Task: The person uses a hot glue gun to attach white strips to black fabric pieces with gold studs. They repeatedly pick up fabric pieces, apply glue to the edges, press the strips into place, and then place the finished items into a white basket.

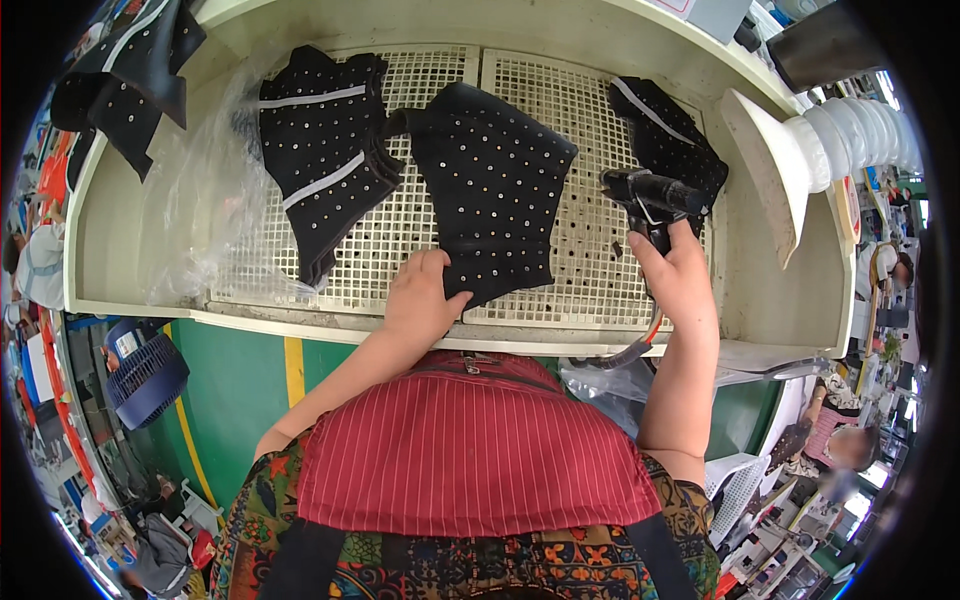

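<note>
A black fabric piece dotted with small pale studs lies flat on the grid in front of me, one upper corner curled. My left hand grips its lower left corner, thumb apart from the fingers along the edge. My right hand is wrapped round the handle of a black pistol-shaped tool with a cable hanging below. The tool's barrel points left, off to the right of that piece. Its exact kind cannot be made out. Behind the tool lies another dotted black piece with a pale strip.
A stack of dotted black pieces lies left of centre beside clear plastic film. More pieces hang over the tray's left rim. The cream tray has raised walls. A white hood with a ribbed hose stands right; a blue fan sits lower left.
</note>
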The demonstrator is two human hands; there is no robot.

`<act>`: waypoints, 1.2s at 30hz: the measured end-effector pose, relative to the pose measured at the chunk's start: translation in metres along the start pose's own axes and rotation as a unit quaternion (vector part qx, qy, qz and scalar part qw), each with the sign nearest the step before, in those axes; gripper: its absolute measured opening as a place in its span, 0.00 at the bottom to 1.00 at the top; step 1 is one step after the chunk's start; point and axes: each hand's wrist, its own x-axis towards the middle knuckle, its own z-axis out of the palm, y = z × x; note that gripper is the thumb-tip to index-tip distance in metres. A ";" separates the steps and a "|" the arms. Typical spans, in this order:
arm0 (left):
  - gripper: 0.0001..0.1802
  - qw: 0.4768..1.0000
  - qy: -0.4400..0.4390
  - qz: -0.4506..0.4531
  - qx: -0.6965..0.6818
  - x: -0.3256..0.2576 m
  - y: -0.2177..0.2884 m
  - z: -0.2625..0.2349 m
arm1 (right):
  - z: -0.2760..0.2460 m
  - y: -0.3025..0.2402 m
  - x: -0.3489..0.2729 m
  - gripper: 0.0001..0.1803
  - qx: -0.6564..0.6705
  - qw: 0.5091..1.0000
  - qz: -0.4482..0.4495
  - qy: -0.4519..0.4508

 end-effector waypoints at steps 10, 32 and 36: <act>0.27 0.988 -0.131 -0.034 0.067 -0.018 -0.006 -0.014 | 0.008 -0.022 0.003 0.21 -0.080 0.996 -0.035 0.005; 0.19 1.000 -0.012 -0.013 -0.025 0.028 -0.016 0.001 | 0.005 -0.008 -0.037 0.21 0.005 0.999 0.011 -0.036; 0.22 0.954 -0.023 -0.096 -0.284 0.033 -0.010 0.005 | 0.006 -0.003 -0.037 0.20 0.019 1.000 -0.004 -0.024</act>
